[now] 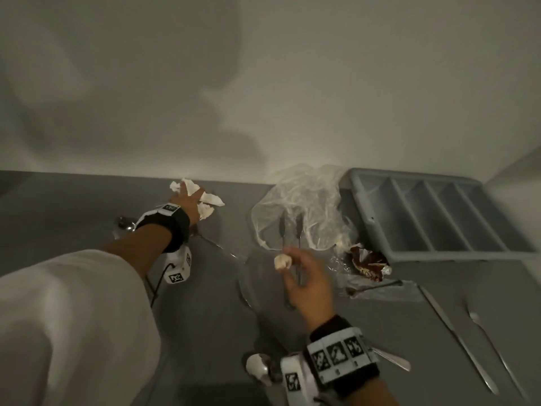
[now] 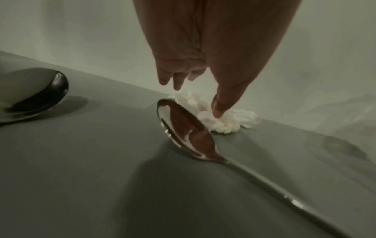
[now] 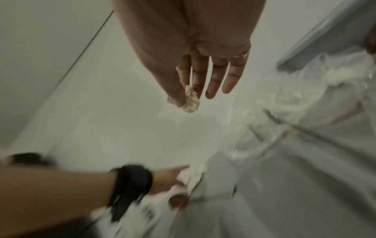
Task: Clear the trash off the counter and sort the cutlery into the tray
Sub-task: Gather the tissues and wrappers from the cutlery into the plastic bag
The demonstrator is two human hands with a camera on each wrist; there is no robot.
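Past my left hand (image 1: 187, 200), a plain pale wall (image 1: 322, 83) rises straight from the back edge of the desk (image 1: 73, 206). Soft grey shadows (image 1: 228, 118) spread over it, above that hand and off to its left. Well to the right of my right hand (image 1: 307, 282), a second wall (image 1: 515, 171) meets the first in a corner. A loose white sleeve (image 1: 73, 317) covers the arm behind my left hand.

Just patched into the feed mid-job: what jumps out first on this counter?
The left hand reaches onto a crumpled white tissue at the back of the counter, beside the wall. The right hand pinches a small pale wad above the cutlery. Back right, the grey cutlery tray has no cutlery showing, with a clear plastic bag heaped beside it.
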